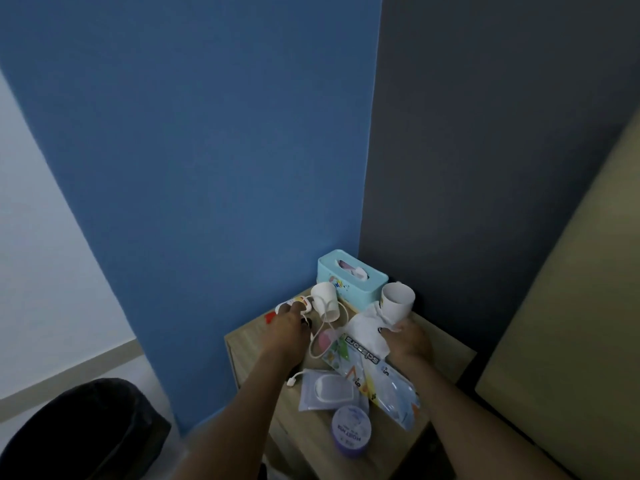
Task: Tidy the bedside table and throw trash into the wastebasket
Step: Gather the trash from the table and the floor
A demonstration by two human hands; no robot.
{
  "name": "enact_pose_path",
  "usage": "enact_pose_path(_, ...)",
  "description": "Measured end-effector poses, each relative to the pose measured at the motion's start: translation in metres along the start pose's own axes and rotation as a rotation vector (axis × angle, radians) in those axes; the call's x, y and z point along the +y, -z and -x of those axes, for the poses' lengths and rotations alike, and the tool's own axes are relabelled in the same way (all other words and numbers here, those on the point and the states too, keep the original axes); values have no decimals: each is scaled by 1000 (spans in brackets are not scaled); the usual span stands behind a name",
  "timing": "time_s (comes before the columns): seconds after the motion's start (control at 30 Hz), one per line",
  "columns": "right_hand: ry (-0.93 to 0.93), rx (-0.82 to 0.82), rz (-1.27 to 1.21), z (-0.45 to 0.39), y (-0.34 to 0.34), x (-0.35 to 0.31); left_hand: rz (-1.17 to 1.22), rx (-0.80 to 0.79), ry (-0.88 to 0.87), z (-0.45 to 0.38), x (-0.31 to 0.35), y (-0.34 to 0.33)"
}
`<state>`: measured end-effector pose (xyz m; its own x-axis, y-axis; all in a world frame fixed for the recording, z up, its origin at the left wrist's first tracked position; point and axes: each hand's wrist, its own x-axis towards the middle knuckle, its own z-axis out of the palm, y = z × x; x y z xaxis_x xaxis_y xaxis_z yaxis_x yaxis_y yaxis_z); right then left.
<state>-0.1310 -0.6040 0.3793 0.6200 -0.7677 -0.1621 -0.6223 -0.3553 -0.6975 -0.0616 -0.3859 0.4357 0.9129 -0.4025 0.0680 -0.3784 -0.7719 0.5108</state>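
Bedside table [446, 355] sits lower centre-right of frame, light wood top, wedged into the corner where the blue wall [207, 150] meets the dark grey wall [502, 133]. Cluttered.

Left hand [285, 332] is at the table's back-left edge, fingers curled down over a small colourful wrapper [294, 302]; a red scrap [270, 317] lies just beside it. Grip looks like a pinch, fingertips partly hidden.

Right hand [408, 339] is at centre-right of the table, fingers closed on a crumpled white tissue [367, 329]. A white paper cup [397, 302] tilts against the top of that hand, open mouth toward the upper left; can't tell whether the fingers hold the cup too.

Second white paper cup [325, 301] lies on its side between the hands, in front of a teal tissue box [351, 280] in the back corner. White cable [325, 336] loops under it and runs toward the left forearm.

Nearer the camera: a scissors pack [374, 372] lying diagonally, a wet-wipes pack [327, 389] touching its left edge, a round purple-lidded tub [351, 429] at the front edge.

Black wastebasket [79, 431] is in the lower left of frame, on the floor, well apart from the table. Beige panel [571, 306] fills the right edge.
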Motion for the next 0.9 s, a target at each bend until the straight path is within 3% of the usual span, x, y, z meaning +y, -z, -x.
enact_pose_path(0.27, -114, -149, 62, -53, -47, 18, -25, -65, -78, -86, -8, -33)
enact_pose_path(0.6, -147, -124, 56, -81, -72, 28, -16, -121, -15, -179, 3, -78)
enact_pose_path(0.9, -1, -27, 151, -77, -58, 12, 2, -167, 67, -208, -10, -115)
